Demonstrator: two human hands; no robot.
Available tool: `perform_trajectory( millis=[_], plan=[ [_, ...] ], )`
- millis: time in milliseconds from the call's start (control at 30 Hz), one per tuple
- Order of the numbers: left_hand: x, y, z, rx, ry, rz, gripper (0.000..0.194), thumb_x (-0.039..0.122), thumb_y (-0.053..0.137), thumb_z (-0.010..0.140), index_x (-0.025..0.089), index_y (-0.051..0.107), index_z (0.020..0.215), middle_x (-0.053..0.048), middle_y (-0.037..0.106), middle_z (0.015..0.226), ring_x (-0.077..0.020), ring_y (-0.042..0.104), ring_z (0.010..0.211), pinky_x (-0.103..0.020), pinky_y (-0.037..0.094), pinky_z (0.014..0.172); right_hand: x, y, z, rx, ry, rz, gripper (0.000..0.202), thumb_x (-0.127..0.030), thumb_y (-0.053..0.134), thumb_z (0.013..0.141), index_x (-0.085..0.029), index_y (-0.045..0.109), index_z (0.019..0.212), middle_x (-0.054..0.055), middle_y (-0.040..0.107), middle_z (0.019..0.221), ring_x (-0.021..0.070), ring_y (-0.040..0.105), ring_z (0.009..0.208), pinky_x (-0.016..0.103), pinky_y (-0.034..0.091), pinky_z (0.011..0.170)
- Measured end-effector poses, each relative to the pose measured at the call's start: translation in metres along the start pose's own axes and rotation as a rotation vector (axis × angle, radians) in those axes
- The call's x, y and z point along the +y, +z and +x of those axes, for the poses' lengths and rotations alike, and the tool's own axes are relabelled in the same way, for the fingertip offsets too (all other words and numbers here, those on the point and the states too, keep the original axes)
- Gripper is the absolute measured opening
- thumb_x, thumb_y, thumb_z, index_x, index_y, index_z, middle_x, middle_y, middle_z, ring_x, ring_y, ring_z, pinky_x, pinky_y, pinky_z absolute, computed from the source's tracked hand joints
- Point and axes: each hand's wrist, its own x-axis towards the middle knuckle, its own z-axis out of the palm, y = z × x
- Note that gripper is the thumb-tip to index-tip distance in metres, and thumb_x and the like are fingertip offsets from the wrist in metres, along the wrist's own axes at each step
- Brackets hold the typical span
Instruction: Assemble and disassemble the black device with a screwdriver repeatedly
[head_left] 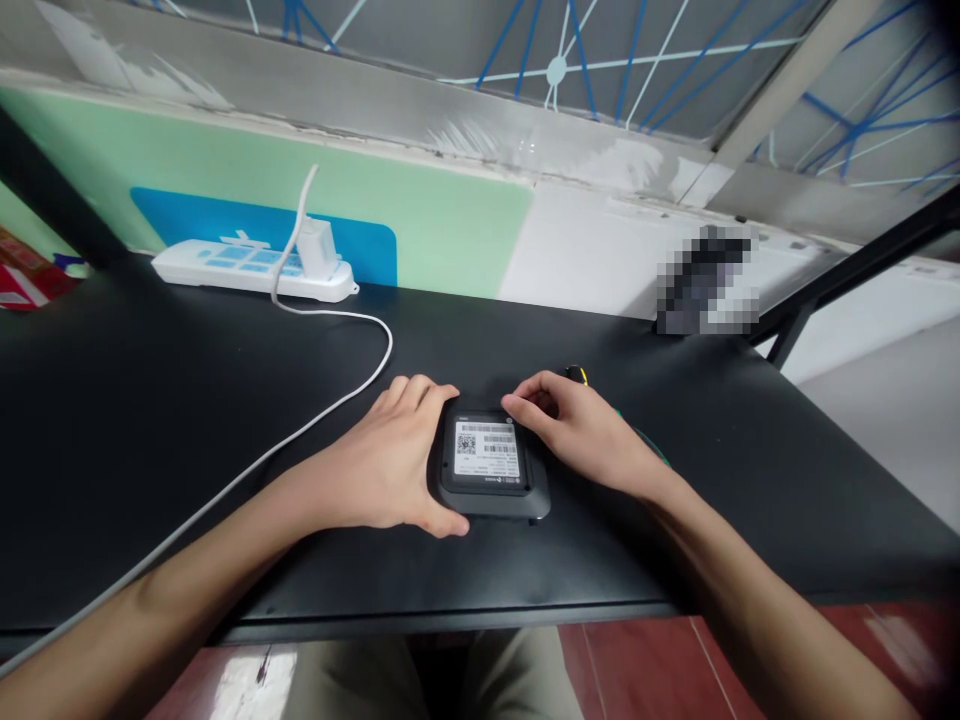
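A flat black electronic box (487, 485) lies on the dark table with its labelled face up. Its white label (495, 455) carries a QR code and several barcodes. My left hand (397, 455) spans the box's left side, thumb at the near edge and fingers at the far edge. Thumb and forefinger of my right hand (577, 420) are pinched together at the far right corner of the box; whatever they hold, if anything, is too small to make out. Just behind that hand shows the black and yellow end of a small object (576, 375), mostly hidden.
A white power strip (247, 268) with a plugged-in white adapter (317, 248) stands against the back wall. Its white cable (322, 412) runs across the table (480, 590) under my left arm. Red packaging (30, 275) is at far left, a blurred-out object (705, 285) at back right.
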Motion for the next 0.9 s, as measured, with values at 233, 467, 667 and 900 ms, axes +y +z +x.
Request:
perform_trajectory(
  millis=[233,467,667,900],
  plan=[
    [0.003,-0.001,0.001,-0.008,-0.033,0.013,0.113,0.057,0.084,0.051,0.009,0.041,0.143,-0.015,0.048,0.128,-0.0370,0.045,0.120,-0.051,0.046,0.103,0.009,-0.012,-0.006,-0.139,-0.115,-0.001,0.065,-0.066,0.071,0.077,-0.021,0.060,0.121,0.007,0.065,0.105,0.0199,0.062,0.090,0.037,0.055,0.083],
    [0.002,-0.004,-0.002,-0.008,-0.012,0.016,0.115,0.059,0.084,0.055,0.011,0.036,0.149,-0.016,0.049,0.135,-0.0386,0.045,0.127,-0.053,0.043,0.108,0.022,-0.028,-0.018,-0.340,-0.334,-0.221,0.117,-0.064,0.083,0.064,-0.019,0.029,0.158,0.012,0.040,0.138,0.0244,0.057,0.117,0.038,0.055,0.103],
    [0.000,-0.003,-0.005,-0.004,0.002,0.031,0.119,0.062,0.082,0.058,0.010,0.032,0.153,-0.019,0.049,0.144,-0.0396,0.043,0.134,-0.052,0.041,0.112,0.016,-0.027,-0.021,-0.307,-0.318,-0.296,0.113,-0.059,0.081,0.066,-0.016,0.031,0.157,0.013,0.042,0.141,0.0231,0.062,0.108,0.036,0.060,0.096],
    [0.003,-0.003,-0.005,-0.009,-0.011,0.042,0.118,0.063,0.081,0.060,0.010,0.032,0.153,-0.019,0.050,0.144,-0.0409,0.044,0.133,-0.054,0.041,0.110,0.013,-0.029,-0.022,-0.271,-0.336,-0.308,0.112,-0.066,0.080,0.064,-0.017,0.038,0.154,0.015,0.047,0.140,0.0288,0.063,0.113,0.043,0.058,0.100]
  ],
)
